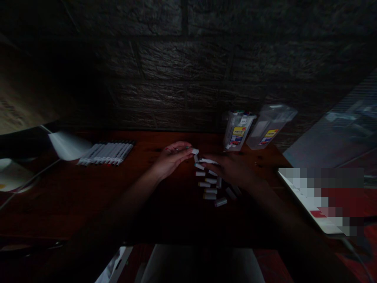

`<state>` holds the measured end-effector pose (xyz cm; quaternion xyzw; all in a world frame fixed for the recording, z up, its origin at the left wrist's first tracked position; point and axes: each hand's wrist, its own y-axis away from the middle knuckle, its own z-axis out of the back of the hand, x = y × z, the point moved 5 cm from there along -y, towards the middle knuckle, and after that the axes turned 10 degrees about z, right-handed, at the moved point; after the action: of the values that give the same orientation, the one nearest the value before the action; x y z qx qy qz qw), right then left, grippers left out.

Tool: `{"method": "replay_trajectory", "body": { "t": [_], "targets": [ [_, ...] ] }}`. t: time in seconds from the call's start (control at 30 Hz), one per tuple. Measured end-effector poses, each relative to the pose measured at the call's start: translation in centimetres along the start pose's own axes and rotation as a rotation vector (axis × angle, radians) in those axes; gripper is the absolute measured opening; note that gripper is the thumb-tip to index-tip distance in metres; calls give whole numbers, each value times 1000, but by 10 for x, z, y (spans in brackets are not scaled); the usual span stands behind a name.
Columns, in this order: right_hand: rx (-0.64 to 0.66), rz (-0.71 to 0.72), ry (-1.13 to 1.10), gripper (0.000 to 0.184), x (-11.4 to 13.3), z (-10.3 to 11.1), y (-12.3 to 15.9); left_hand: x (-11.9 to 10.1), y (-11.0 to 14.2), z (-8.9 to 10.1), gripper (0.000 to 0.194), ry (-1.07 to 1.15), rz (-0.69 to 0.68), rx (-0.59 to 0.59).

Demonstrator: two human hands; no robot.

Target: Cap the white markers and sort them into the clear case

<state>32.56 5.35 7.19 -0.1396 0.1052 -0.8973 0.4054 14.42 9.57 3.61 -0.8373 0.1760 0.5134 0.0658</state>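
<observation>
My left hand [175, 159] is closed, its fingertips pinching a small white marker cap [194, 151]. Close by on the right, my right hand [228, 167] grips a white marker [208, 160] that points toward the left hand. Below and between both hands, several loose marker caps [210, 196] lie scattered on the dark wooden table [59, 204]. Some caps are partly hidden under my right hand. A neat row of white markers [107, 153] lies side by side to the left of my left hand.
Two clear plastic cases with yellow labels stand at the back right: one case [238, 133] has things in it, beside another case [269, 127]. A white cone-shaped object [69, 145] and a cable are at the left. A dark brick wall [182, 70] rises behind the table.
</observation>
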Motion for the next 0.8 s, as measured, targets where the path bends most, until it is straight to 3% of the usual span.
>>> {"method": "replay_trajectory", "body": {
  "t": [0.37, 0.63, 0.8],
  "targets": [
    [-57, -75, 44, 38, -6, 3, 0, -1, -2, 4, 30, -206, -104, -124],
    [17, -10, 51, 32, 3, 2, -5, -1, 7, -11, 28, -409, -170, -62],
    [-32, -30, 53, 35, -1, 3, -3, -4, 7, -9, 27, -397, -181, -96]
  ]
}}
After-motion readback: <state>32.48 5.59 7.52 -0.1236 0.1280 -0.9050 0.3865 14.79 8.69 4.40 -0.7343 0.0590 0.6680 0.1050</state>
